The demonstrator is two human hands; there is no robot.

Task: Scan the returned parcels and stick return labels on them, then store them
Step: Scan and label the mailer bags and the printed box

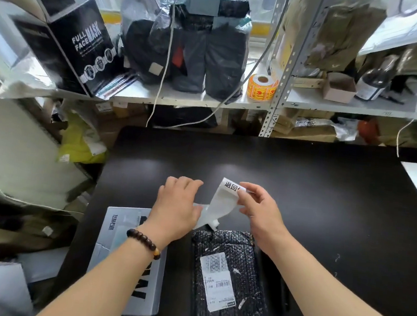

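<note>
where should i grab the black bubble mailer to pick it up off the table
Probably the near short edge, pinched from the person's side: the black bubble mailer lies flat and thin on the table, label up, and that edge is nearest and unobstructed.

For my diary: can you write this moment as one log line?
step: handling return label | left hand: holds lower end | right hand: pinches top | black bubble mailer: flat on table

A white label [223, 202] with black characters curls upright in the air, its ends pinched by the left hand [175, 205] and right hand [261, 210]. Below it, a black bubble mailer [227, 278] bearing a white sticker [218, 281] lies flat. A grey box [121, 251] lies just left of the mailer.
</note>
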